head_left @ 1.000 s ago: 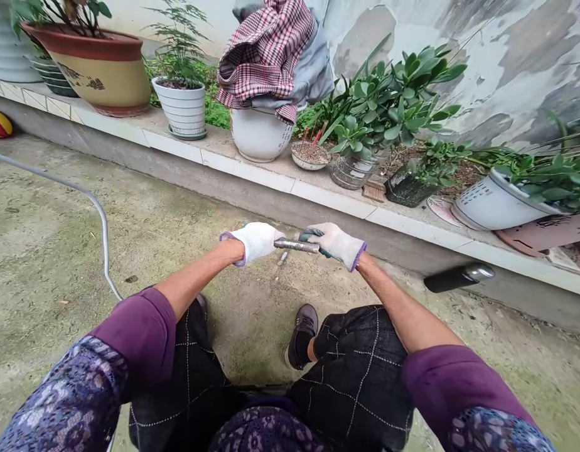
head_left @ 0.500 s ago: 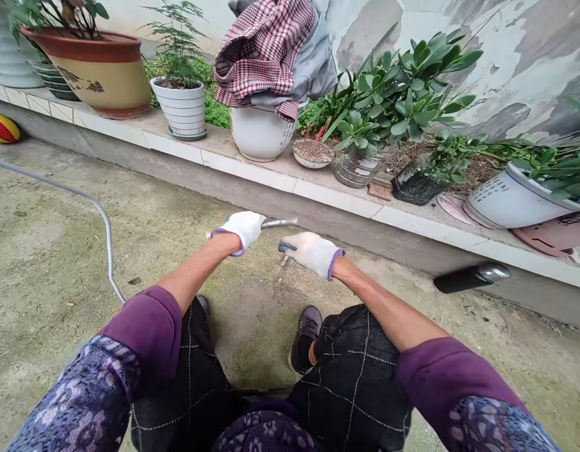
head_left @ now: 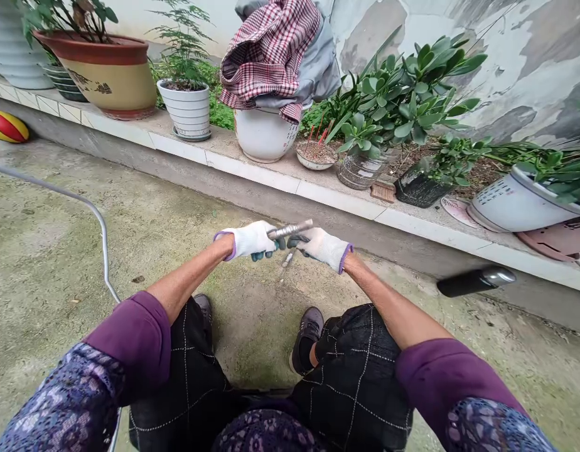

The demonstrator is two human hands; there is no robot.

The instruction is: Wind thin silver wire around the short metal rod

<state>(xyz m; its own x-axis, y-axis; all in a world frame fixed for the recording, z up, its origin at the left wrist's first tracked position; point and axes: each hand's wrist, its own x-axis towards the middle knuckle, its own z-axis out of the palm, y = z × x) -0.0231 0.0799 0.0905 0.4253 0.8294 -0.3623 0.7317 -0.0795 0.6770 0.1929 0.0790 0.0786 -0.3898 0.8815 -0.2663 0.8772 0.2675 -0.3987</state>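
Steel rod [head_left: 290, 229]: short, held tilted slightly, out in front of the tiled concrete ledge [head_left: 252, 174]
Left hand [head_left: 247, 240]: white knit glove, curled closed on the rod's left end
Right hand [head_left: 321, 248]: white knit glove, fingers [head_left: 294, 242] curled narrow under the rod, grip unclear
Small metal piece [head_left: 287, 259]: on the ground, below the rod, farther from the ledge

A tiled ledge [head_left: 337, 199] across the upper frame bears potted plants [head_left: 186, 110]; a striped ball [head_left: 7, 125] lies on the mossy ground [head_left: 49, 251], upper left.
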